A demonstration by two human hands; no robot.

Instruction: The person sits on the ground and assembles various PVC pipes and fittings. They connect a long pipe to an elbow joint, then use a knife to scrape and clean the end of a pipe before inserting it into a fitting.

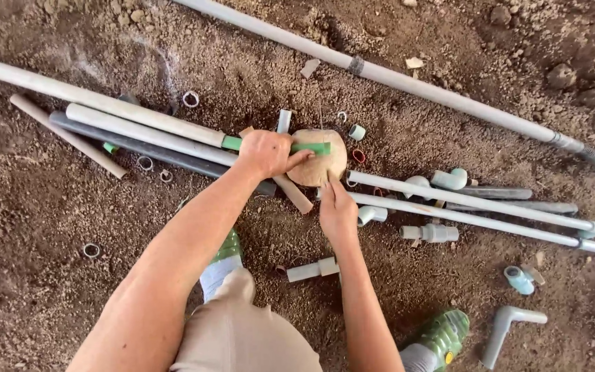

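I am crouched over bare soil. My left hand [266, 151] is closed around a short green pipe [311, 147], which lies across a round tan block [321, 169]. The green piece seems to continue from a long white pipe [139, 118] running off to the left. My right hand [337, 207] rests just below the block with its fingers stretched toward the block's lower edge, next to the ends of two long white pipes [463, 200]. I cannot tell whether it holds anything small.
Long white and grey pipes [408, 81] lie across the soil. Loose fittings are scattered about: elbows [449, 179], a tee [430, 233], a coupling [311, 269], a grey elbow [507, 324], and small cut rings [191, 98]. My green shoes [442, 337] stand near the bottom.
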